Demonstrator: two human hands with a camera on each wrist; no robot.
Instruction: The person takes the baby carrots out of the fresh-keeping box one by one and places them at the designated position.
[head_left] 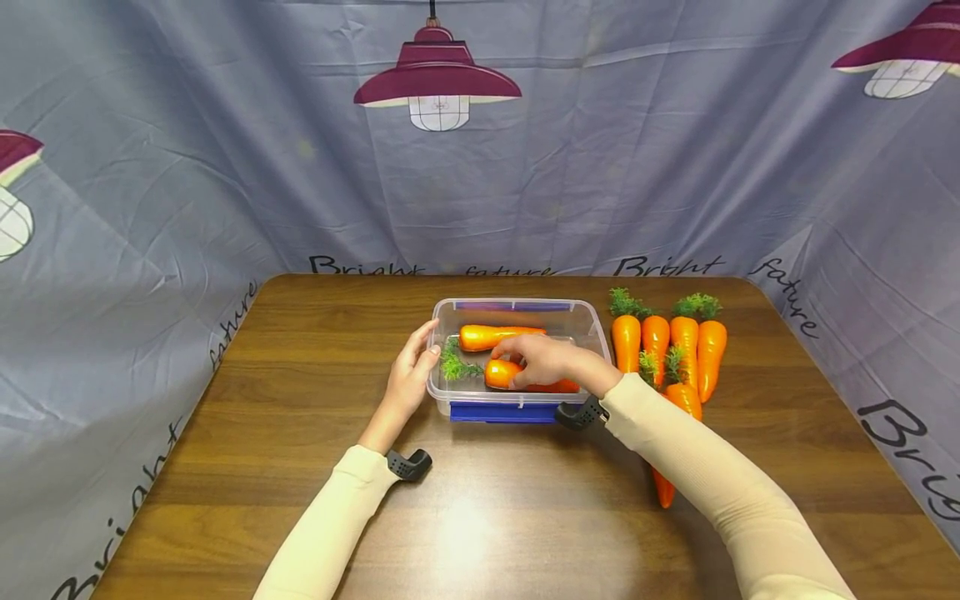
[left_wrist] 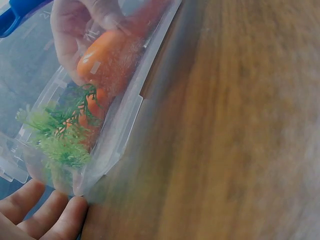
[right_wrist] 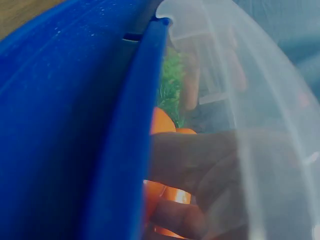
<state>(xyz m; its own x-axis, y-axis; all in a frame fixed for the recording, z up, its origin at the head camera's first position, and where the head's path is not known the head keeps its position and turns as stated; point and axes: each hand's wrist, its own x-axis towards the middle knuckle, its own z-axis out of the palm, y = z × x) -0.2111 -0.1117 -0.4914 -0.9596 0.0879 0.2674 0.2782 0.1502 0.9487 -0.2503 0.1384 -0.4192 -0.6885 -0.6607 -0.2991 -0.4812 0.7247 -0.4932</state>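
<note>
A clear plastic box (head_left: 592,333) with a blue latch (head_left: 502,412) along its near side stands on the table. Inside, a shiny toy carrot (head_left: 480,337) lies along the back. Nearer the front is a second carrot (head_left: 498,375), whose leafy green top (left_wrist: 65,135) points left. My right hand (head_left: 543,358) reaches in over the box and grips this front carrot, thumb on the near side and fingers over it. Outside the left end, my left hand (head_left: 408,371) touches the box wall with extended fingers (left_wrist: 55,212), its thumb by the rim.
Several more carrots (head_left: 684,342) with green tops lie to the right of the box, and the right sleeve (head_left: 697,467) covers part of the nearer ones. The wooden table (head_left: 300,367) ends at a grey curtain (head_left: 480,192) printed with lamps.
</note>
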